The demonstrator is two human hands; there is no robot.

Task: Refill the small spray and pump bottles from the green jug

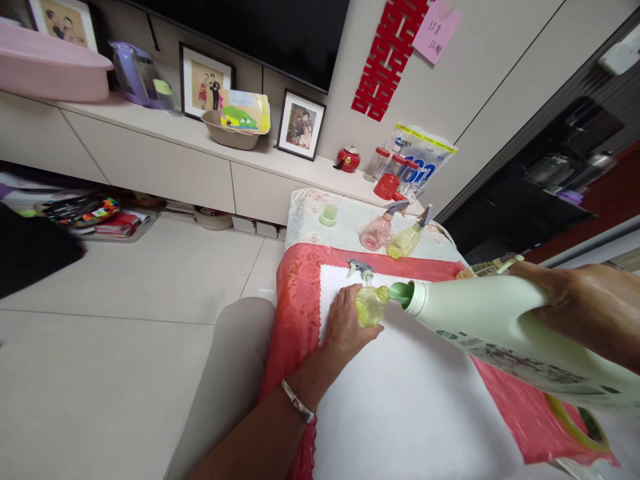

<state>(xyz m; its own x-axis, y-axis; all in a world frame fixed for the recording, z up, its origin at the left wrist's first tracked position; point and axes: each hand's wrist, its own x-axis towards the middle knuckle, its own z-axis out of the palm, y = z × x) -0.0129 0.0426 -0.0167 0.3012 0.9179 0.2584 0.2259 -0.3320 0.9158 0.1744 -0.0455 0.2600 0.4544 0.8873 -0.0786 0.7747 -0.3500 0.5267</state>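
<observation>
My left hand [344,321] grips a small yellow bottle [371,305] that stands open-topped on a white sheet [410,400]. In my right hand [590,313] is a large pale green jug [505,327], tilted with its spout [401,291] right at the small bottle's mouth. Just behind my left hand, on the sheet, lies a grey spray head [361,268].
A pink spray bottle [379,229] and a yellow spray bottle [407,239] lie at the table's far end, near a green cap [329,215]. Red cloth [295,300] covers the table. Behind stands a low cabinet [165,160] with photo frames, jars and a red pot [348,159].
</observation>
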